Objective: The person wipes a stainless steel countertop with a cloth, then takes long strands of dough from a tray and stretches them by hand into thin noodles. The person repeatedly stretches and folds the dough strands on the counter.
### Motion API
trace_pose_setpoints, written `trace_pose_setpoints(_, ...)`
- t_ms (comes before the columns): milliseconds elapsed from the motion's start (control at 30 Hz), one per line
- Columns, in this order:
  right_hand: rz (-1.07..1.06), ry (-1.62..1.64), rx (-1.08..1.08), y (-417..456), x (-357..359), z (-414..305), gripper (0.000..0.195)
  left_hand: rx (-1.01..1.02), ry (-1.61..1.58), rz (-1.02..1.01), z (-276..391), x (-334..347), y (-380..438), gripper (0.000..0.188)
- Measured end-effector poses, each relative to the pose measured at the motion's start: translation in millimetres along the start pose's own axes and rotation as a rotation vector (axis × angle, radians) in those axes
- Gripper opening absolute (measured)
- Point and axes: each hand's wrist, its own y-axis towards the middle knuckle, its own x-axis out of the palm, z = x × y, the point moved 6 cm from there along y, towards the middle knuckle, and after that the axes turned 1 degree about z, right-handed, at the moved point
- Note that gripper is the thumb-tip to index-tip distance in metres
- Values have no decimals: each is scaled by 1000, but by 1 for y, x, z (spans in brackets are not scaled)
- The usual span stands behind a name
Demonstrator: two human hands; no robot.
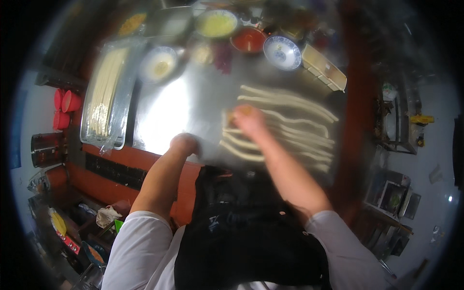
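Several long dough strips [290, 99] lie side by side on the right half of a metal work table [206, 94]. My right hand [250, 117] is over the left ends of the middle strips, blurred. A yellowish-brown patch shows at its fingers, and I cannot tell whether it is something held. My left hand [185, 144] is by the table's front edge, left of the strips. Its fingers are curled and blurred, and what may be in them is hidden.
At left, a tray [127, 125] holds more dough strips under plastic film. Along the back stand a white bowl [148, 67], a bowl of pale yellow shreds [216, 24], a red-filled bowl [248, 38], a blue-patterned bowl [282, 52] and a lidded condiment box [322, 67].
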Motion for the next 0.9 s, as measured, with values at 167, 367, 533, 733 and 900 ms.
trace_pose_setpoints(167,-178,131,69,-18,35,-19,26,120,43,93,-5,7,-6,30)
trace_pose_setpoints(367,203,97,106,-51,-202,118,19,258,5,133,-6,28,50,24)
trace_pose_setpoints(533,412,-636,113,-110,-391,147,24,321,97,133,-20,54,84,26)
trace_pose_setpoints(733,508,-788,308,-139,-409,128,27,398,83,148,-46,71,106,28)
trace_pose_setpoints(900,353,-741,42,-105,-278,133,26,337,153,157,-43,65,93,23)
